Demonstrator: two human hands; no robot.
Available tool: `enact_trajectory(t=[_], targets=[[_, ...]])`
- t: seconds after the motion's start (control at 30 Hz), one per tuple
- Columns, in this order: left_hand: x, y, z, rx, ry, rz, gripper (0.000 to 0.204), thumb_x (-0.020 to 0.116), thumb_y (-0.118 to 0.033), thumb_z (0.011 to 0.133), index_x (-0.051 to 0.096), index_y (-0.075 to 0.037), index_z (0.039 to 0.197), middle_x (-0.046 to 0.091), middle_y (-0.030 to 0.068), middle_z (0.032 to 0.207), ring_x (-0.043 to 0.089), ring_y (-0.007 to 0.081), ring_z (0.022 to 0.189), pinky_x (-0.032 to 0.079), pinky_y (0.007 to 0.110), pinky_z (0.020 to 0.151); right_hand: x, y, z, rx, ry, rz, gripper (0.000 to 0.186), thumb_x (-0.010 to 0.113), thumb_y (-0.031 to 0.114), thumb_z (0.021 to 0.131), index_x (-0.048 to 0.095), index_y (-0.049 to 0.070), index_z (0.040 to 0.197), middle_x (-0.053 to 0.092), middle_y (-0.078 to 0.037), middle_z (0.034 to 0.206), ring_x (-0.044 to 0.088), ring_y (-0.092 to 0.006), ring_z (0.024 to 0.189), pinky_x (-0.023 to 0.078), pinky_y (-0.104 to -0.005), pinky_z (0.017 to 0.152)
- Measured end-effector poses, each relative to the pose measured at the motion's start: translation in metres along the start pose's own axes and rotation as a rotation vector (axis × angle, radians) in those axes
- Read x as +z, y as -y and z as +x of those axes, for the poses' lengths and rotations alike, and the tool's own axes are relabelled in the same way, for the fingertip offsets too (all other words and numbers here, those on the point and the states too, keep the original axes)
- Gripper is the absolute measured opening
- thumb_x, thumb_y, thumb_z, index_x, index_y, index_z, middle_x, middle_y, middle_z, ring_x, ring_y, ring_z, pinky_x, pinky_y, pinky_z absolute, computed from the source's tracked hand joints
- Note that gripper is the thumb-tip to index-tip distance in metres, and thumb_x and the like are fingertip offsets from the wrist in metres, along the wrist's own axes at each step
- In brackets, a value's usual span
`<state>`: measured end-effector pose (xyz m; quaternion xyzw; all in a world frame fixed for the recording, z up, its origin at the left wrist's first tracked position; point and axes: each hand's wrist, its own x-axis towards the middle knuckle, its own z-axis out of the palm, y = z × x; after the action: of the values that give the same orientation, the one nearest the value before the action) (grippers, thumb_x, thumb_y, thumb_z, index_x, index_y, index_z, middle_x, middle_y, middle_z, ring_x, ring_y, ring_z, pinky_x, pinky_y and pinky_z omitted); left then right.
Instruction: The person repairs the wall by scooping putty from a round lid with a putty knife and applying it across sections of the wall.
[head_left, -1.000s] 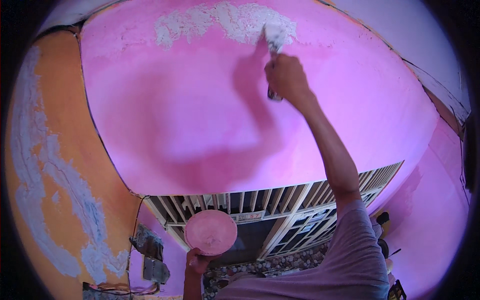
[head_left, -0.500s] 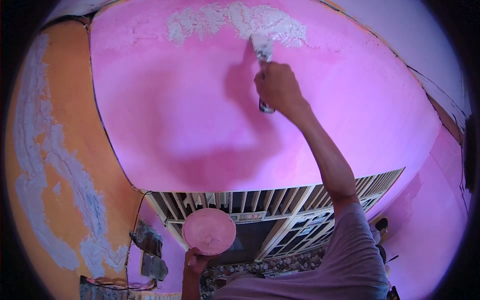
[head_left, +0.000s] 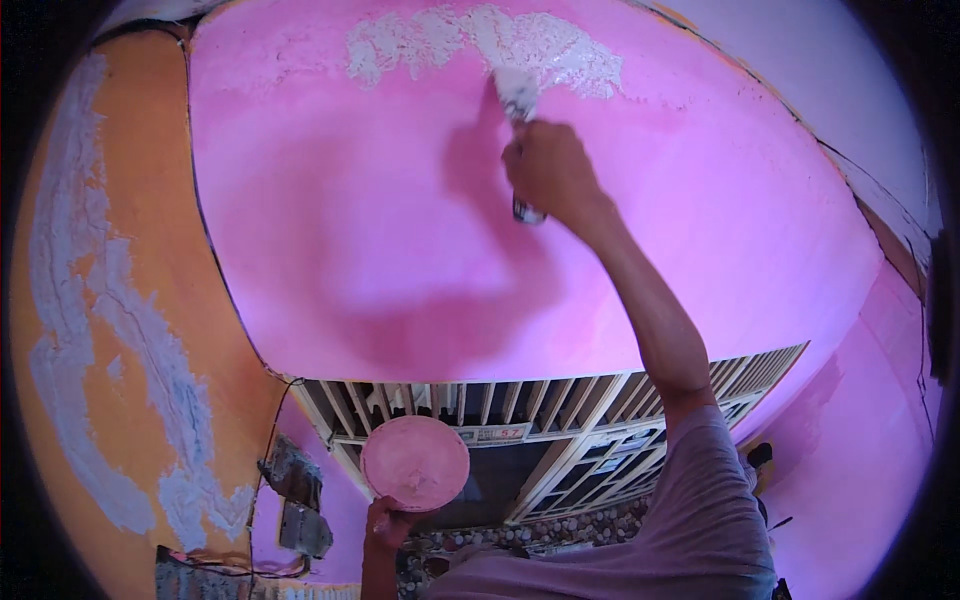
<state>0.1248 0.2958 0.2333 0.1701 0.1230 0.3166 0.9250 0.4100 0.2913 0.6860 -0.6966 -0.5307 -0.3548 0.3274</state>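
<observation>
My right hand [head_left: 556,175] is closed round the handle of a putty knife [head_left: 517,95], whose blade points up and is smeared with pale paste. The blade's tip lies at the lower edge of a rough patch of white putty [head_left: 555,48] on the pink wall [head_left: 400,235]. Low on the left, my left hand [head_left: 393,520] grips a round pink tub [head_left: 416,462] by its near edge. Smears of paste show on the tub's surface; how full it is, I cannot tell.
An orange wall [head_left: 150,200] with grey-white filler streaks [head_left: 75,250] stands at the left. Below the pink wall are a barred window and door grille [head_left: 590,445]. Broken masonry [head_left: 300,495] and a dark cable [head_left: 262,455] are at the lower left, with pebbly ground [head_left: 590,530] beneath.
The putty knife has moved slightly left along the lower edge of the putty patch, its blade tilting a little more left. The view has shifted slightly; my left hand still holds the tub.
</observation>
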Motion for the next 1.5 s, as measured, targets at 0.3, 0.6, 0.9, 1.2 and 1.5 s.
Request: enact_trajectory(t=[0.3,0.6,0.9,1.2,1.5], targets=[[-0.001,0.002,0.001,0.002,-0.003,0.024,0.069,0.052,-0.011,0.067,0.032,0.005,0.130,0.044,0.0228,0.127,0.048,0.0431,0.112,0.046,0.060,0.088,-0.029,-0.029,0.037,0.002,-0.231,-0.003,0.020,0.053,0.014,0.078,0.061,-0.004,0.078,0.059,-0.025,0.071,0.060,-0.0397,0.067,0.050,-0.0445,0.065],[-0.013,0.004,-0.001,0.018,0.023,0.030,0.068,0.052,-0.011,0.067,0.033,0.005,0.130,0.044,0.0228,0.127,0.048,0.0431,0.113,0.046,0.060,0.088,-0.017,-0.038,-0.024,-0.061,-0.006,0.049,0.020,0.054,0.014,0.079,0.062,-0.004,0.083,0.059,-0.025,0.070,0.060,-0.0408,0.066,0.049,-0.0436,0.062],[0.000,0.005,0.001,-0.023,-0.002,0.056,0.067,0.052,-0.010,0.067,0.033,0.007,0.129,0.044,0.0232,0.128,0.046,0.0432,0.114,0.042,0.060,0.092,-0.017,-0.094,-0.014,0.175,-0.103,-0.073,0.025,0.054,0.014,0.079,0.062,-0.005,0.093,0.057,-0.027,0.070,0.059,-0.0421,0.067,0.048,-0.0438,0.062],[-0.005,0.000,-0.002,-0.028,-0.004,0.031,0.067,0.052,-0.011,0.068,0.033,0.006,0.129,0.044,0.0224,0.127,0.046,0.0425,0.114,0.043,0.061,0.090,-0.002,-0.068,-0.117,0.277,0.089,0.729,0.040,0.050,0.014,0.091,0.047,-0.002,0.127,0.055,-0.007,0.061,0.054,-0.0128,0.048,0.045,-0.0273,0.046],[-0.011,-0.006,-0.022,0.049,-0.032,0.047,0.067,0.053,-0.011,0.067,0.034,0.006,0.129,0.045,0.0220,0.126,0.048,0.0425,0.112,0.043,0.061,0.090,0.019,-0.014,-0.095,0.250,0.316,1.123,0.041,0.047,0.020,0.094,0.043,0.006,0.132,0.053,-0.003,0.066,0.052,-0.0098,0.049,0.042,-0.0236,0.043]])
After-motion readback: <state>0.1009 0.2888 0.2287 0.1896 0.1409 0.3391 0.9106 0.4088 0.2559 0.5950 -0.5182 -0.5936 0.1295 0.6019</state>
